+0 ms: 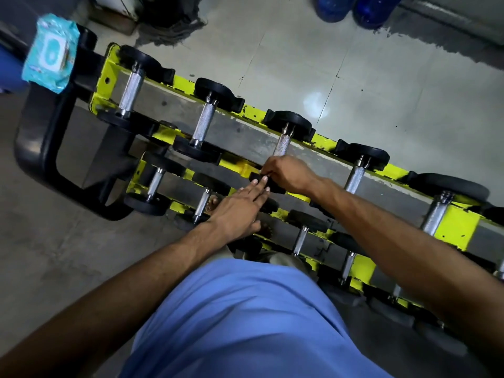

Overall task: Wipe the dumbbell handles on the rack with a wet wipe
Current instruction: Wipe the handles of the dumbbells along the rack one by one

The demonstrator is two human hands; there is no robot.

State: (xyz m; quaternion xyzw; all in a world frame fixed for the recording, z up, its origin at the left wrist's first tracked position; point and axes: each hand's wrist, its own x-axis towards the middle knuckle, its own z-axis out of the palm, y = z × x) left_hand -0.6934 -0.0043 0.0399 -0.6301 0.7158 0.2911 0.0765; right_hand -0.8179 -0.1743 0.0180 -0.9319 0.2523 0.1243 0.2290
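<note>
The right hand (286,173) is closed, fingers curled round the near end of the handle (282,144) of the third dumbbell (289,122) on the upper shelf. The fingers hide whatever lies between them and the metal; a wipe under them cannot be confirmed.

The left hand (240,208) is flat, fingers straight. Its fingertips touch the near weight (257,177) of the same dumbbell, just beside the right hand's fingers.

The rack (458,225) is yellow with two shelves and runs from upper left to lower right. The upper shelf carries five dumbbells in view, each with a bright knurled handle between two black weights. The lower shelf (360,268) carries smaller dumbbells.

Obstructions:
- The left hand and wrist cover part of the lower shelf beneath them.
- The right forearm (381,222) crosses over the lower shelf and hides the near weight of the fourth dumbbell (356,178).
- A blue shirt (245,323) fills the lower middle and hides the floor in front of the rack.

A teal pack of wipes (49,53) lies on a black frame (35,148) at the rack's left end, well apart from both hands. Two blue bottles (354,8) and a dark mop head (169,20) stand on the pale tile floor (381,77) beyond the rack.
</note>
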